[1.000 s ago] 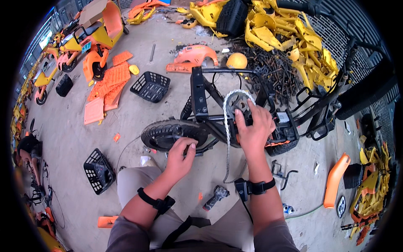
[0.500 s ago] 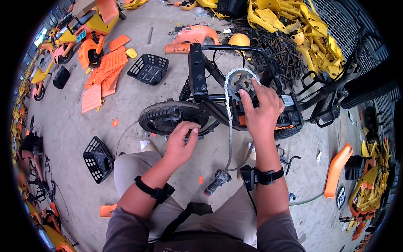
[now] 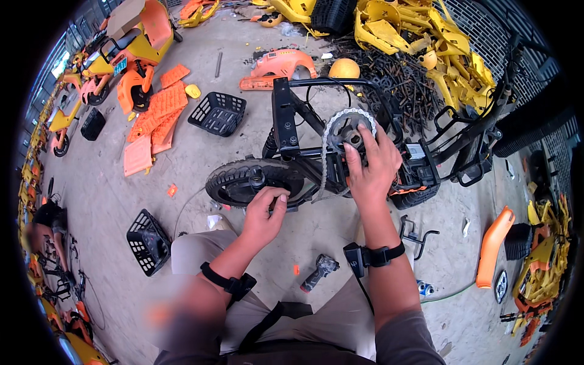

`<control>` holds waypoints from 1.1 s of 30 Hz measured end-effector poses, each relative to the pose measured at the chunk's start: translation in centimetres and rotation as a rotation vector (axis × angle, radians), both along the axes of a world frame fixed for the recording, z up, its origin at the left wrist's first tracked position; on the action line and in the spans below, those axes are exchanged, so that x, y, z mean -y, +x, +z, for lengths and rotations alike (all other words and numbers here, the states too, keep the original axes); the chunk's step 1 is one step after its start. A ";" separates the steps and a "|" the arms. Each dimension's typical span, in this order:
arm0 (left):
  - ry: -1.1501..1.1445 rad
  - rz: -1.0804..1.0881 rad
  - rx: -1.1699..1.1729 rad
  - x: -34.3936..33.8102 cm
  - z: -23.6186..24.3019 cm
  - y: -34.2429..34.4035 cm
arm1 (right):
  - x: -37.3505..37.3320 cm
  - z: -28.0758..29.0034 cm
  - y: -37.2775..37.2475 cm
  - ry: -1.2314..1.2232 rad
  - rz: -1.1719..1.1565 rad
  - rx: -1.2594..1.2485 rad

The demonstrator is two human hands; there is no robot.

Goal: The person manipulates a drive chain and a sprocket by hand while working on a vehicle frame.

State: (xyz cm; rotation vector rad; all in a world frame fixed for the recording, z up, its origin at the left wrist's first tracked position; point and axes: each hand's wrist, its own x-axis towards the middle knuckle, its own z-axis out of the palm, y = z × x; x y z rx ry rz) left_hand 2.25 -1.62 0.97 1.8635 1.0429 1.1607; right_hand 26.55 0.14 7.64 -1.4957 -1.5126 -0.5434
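Observation:
My right hand (image 3: pixel 372 164) grips a dark chainring (image 3: pixel 342 143) by its rim, thumb and fingers spread across its face. A silver bike chain (image 3: pixel 325 155) wraps over the chainring's teeth and hangs down in a loop. Behind it lies a black scooter frame (image 3: pixel 286 115) on its side. Its rear wheel (image 3: pixel 222 179), with a knobbly tyre, is beside my left hand (image 3: pixel 264 213). The left fingers are pinched together near the wheel's hub; whatever they hold, if anything, I cannot make out.
A cordless power tool (image 3: pixel 319 272) lies on the floor between my legs. Black baskets (image 3: pixel 217 114) (image 3: pixel 148 242) and orange panels (image 3: pixel 155 118) lie to the left. Yellow body parts (image 3: pixel 453 55) and a heap of dark metal pieces (image 3: pixel 404 85) fill the far right. An orange fender (image 3: pixel 494 246) lies at right.
The right hand and chainring have shifted slightly down and left. The hanging chain loop, formerly reaching almost to the power tool, now ends higher, near the wheel. The left hand stays pinched by the hub.

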 end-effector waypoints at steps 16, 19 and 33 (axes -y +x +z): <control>-0.254 -0.090 0.310 -0.4 1.9 -2.1 | 4.1 -1.1 -1.9 0.095 0.360 0.146; -0.424 -0.243 0.405 0.0 2.6 -2.8 | 5.3 -2.2 -3.2 0.029 0.472 0.124; -0.169 -0.190 0.187 1.8 3.5 -2.1 | 6.9 -4.8 -4.8 -0.104 0.597 0.203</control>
